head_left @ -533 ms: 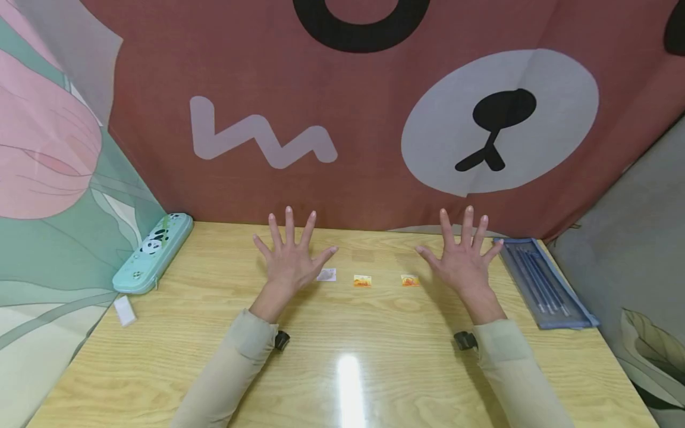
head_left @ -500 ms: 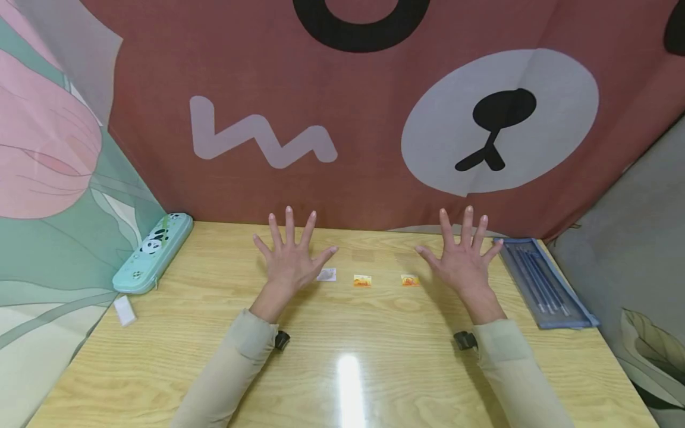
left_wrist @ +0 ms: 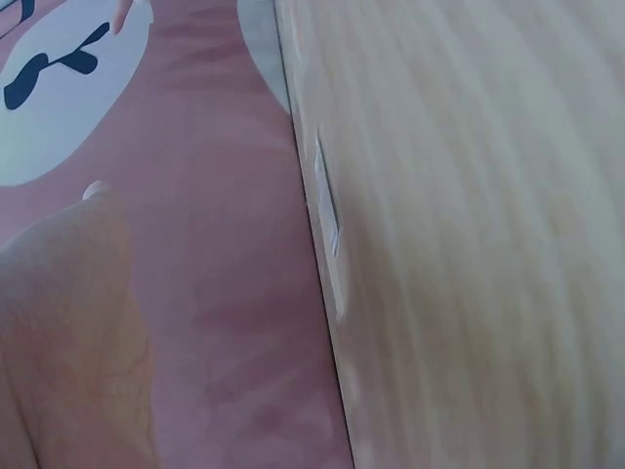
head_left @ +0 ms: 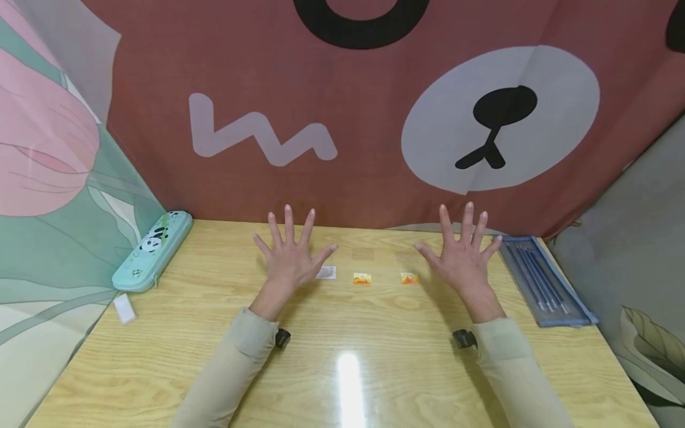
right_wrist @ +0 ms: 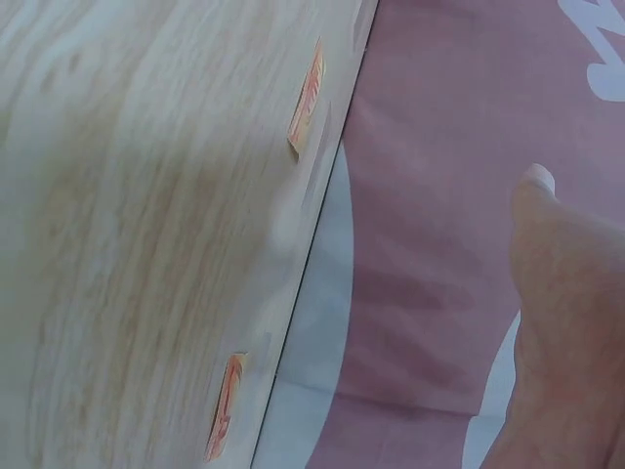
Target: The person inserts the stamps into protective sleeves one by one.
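My left hand [head_left: 289, 261] is held over the table with its fingers spread wide and nothing in it. Just right of its thumb lies a small pale grey card [head_left: 326, 273], partly covered by the hand in the head view. My right hand [head_left: 462, 261] mirrors it, fingers spread and holding nothing. Between the hands lie two small orange-yellow picture cards, a middle card [head_left: 362, 279] and a right card [head_left: 409, 278] nearer the right thumb. The right wrist view shows two orange cards flat on the wood, one upper card [right_wrist: 308, 101] and one lower card [right_wrist: 226, 406].
A mint pencil case [head_left: 153, 251] with pandas lies at the table's left edge, a white eraser-like block [head_left: 125, 308] below it. On the right, a blue mesh zip pouch [head_left: 546, 282] holds several pencils. A reddish-brown cloth [head_left: 364, 119] with a bear print hangs behind the wooden table [head_left: 396, 356].
The head view has shifted very slightly, so the whole scene sits a little higher. Both hands keep the same spread pose and the cards stay where they were.
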`<state>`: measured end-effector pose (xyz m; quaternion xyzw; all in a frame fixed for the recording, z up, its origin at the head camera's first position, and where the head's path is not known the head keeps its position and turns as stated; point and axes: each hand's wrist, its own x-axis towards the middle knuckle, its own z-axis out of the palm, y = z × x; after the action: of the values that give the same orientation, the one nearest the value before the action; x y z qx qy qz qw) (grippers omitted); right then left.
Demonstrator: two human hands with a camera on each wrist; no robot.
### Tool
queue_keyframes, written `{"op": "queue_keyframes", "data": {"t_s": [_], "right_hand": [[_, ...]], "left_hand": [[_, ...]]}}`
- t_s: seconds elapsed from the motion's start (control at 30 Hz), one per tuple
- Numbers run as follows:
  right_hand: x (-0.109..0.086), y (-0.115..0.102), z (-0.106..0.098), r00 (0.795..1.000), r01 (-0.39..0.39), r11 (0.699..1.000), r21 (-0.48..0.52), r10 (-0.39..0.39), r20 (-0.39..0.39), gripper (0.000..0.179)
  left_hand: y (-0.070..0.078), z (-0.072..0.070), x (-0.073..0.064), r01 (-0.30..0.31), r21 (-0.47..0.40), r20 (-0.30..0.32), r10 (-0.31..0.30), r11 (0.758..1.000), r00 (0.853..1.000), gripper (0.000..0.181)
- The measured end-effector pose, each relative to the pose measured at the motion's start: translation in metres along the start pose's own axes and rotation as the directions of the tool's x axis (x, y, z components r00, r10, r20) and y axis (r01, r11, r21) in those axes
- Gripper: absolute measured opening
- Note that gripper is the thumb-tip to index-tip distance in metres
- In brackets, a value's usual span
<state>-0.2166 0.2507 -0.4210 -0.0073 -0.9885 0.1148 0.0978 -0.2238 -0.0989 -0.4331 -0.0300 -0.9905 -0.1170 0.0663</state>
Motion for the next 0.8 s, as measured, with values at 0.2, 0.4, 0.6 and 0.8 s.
{"op": "queue_keyframes", "data": {"t_s": [0.2,0.4,0.6,0.8], "right_hand": [[0.000,-0.002,-0.001,1.000,0.004,0.992,0.129,-0.004,0.000,0.096],[0.005,-0.008,-0.005,0.997,0.014,0.869,0.495,-0.047,0.054,0.083],[0.009,-0.015,-0.010,0.988,-0.075,0.636,0.768,-0.059,0.146,0.078],[0.008,-0.025,-0.007,0.955,-0.166,0.571,0.804,-0.109,0.275,0.068]], "left_hand": [[-0.006,-0.006,0.003,0.020,-0.001,0.017,-0.020,1.000,1.000,0.093],[-0.017,-0.013,0.008,-0.020,-0.130,0.079,0.030,0.991,0.996,0.089],[-0.034,-0.010,0.017,-0.067,-0.310,0.180,0.128,0.948,0.975,0.084],[-0.049,-0.008,0.025,-0.099,-0.433,0.240,0.220,0.896,0.945,0.089]]}}
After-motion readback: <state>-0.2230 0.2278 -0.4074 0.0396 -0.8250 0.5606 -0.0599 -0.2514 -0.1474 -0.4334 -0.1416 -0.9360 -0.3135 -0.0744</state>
